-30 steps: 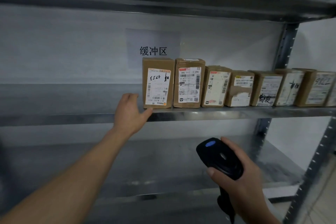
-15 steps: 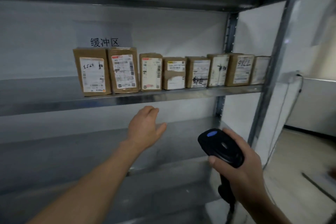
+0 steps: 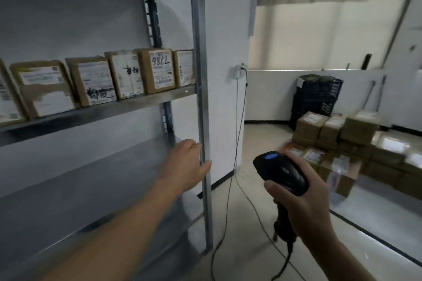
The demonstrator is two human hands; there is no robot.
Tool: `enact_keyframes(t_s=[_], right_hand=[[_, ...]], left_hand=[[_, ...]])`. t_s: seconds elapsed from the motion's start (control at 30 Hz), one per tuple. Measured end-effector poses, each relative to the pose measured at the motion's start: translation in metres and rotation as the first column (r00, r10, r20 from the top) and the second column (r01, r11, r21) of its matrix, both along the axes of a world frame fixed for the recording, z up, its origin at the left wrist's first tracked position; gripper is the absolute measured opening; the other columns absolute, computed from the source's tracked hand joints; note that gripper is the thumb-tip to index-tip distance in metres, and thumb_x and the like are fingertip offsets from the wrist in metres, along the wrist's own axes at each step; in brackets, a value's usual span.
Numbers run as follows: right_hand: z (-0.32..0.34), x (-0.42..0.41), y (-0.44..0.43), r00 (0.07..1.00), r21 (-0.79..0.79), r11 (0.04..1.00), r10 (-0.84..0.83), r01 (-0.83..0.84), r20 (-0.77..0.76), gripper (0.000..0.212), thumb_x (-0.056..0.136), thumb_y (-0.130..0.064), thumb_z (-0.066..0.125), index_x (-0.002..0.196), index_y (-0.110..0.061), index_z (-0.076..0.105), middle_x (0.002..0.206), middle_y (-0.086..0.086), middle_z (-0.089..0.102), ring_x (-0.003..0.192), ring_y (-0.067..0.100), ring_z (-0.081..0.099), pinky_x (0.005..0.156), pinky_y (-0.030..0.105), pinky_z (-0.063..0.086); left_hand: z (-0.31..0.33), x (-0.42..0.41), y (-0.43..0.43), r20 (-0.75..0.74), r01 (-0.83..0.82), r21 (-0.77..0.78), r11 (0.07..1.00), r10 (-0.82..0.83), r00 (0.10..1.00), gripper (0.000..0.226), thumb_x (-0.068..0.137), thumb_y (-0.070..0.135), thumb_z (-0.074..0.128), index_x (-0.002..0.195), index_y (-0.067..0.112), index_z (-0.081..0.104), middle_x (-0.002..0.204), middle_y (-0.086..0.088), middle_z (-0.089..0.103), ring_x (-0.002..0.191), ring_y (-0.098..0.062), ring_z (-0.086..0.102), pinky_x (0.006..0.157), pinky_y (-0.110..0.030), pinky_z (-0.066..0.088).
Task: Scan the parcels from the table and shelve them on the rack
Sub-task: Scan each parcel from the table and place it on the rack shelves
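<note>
Rack (image 3: 201, 98) holds shelved parcels (image 3: 157, 70); stacked parcels (image 3: 358, 130) wait on the tabletop (image 3: 370, 223). Our left hand (image 3: 185, 166) is empty, fingers relaxed; right hand (image 3: 303, 203) grips the barcode scanner (image 3: 283, 171).

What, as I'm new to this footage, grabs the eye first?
The black scanner gripped in the right hand, low centre. Next, the row of brown parcels on the rack at upper left, and the parcel pile at far right.

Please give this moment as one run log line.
left hand: open, empty | right hand: holds scanner | shelved parcels: upright on rack
</note>
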State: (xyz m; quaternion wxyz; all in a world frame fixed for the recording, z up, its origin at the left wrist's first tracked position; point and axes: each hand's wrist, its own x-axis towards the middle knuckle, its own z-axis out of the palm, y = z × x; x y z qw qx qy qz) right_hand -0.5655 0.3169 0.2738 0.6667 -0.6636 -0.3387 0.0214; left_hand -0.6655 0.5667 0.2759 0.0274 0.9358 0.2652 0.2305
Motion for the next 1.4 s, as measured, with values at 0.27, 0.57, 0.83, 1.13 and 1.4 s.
enact_keyframes(t_s=[0.27,0.57,0.83,1.13,1.4], right_hand=[[-0.018,0.096,-0.045,0.937,-0.030,0.938,-0.346,0.345,-0.051,0.066,0.055,-0.031,0.084,0.113,-0.052,0.060,0.105,-0.016,0.068,0.094,0.015,0.068,0.083,0.055,0.060],[-0.030,0.191,-0.056,0.804,-0.037,0.809,-0.587,0.587,-0.092,0.079,0.055,-0.037,0.085,0.131,-0.030,0.063,0.105,-0.027,0.067,0.094,0.022,0.071,0.083,0.055,0.061],[-0.046,0.252,-0.068,0.727,-0.047,0.734,-0.678,0.677,-0.109,0.080,0.054,-0.041,0.085,0.130,-0.034,0.063,0.112,-0.012,0.068,0.095,0.024,0.071,0.080,0.055,0.061],[-0.082,0.368,-0.073,0.750,-0.073,0.766,-0.641,0.638,-0.163,0.075,0.066,-0.019,0.092,0.133,-0.029,0.062,0.108,-0.019,0.068,0.093,0.017,0.071,0.080,0.054,0.062],[-0.111,0.513,-0.046,0.881,-0.099,0.903,-0.431,0.419,-0.195,0.076,0.068,-0.021,0.094,0.136,-0.022,0.060,0.117,-0.013,0.066,0.098,-0.004,0.067,0.076,0.015,0.057]], left_hand=[[-0.035,0.166,-0.024,-0.025,0.247,-0.014,0.969,-0.248,0.969,0.057,0.095,0.052,0.055,0.131,0.008,0.059,0.131,-0.008,0.059,0.120,-0.025,0.053,0.098,-0.036,0.046],[-0.071,0.325,-0.035,-0.006,0.499,-0.128,0.857,-0.503,0.864,0.048,0.091,0.050,0.064,0.121,0.012,0.062,0.110,-0.005,0.065,0.086,-0.014,0.055,0.072,-0.024,0.047],[-0.102,0.419,-0.052,-0.018,0.572,-0.211,0.792,-0.588,0.808,0.044,0.090,0.052,0.061,0.117,0.016,0.062,0.113,-0.003,0.064,0.096,-0.020,0.062,0.081,-0.038,0.059],[-0.147,0.524,-0.060,-0.147,0.465,-0.300,0.833,-0.522,0.840,0.044,0.093,0.052,0.060,0.121,0.018,0.061,0.118,0.000,0.062,0.100,-0.019,0.061,0.085,-0.036,0.057],[-0.175,0.598,-0.031,-0.309,0.195,-0.371,0.908,-0.319,0.896,0.054,0.095,0.053,0.056,0.137,0.021,0.055,0.131,-0.002,0.057,0.113,-0.022,0.057,0.093,-0.039,0.054]])
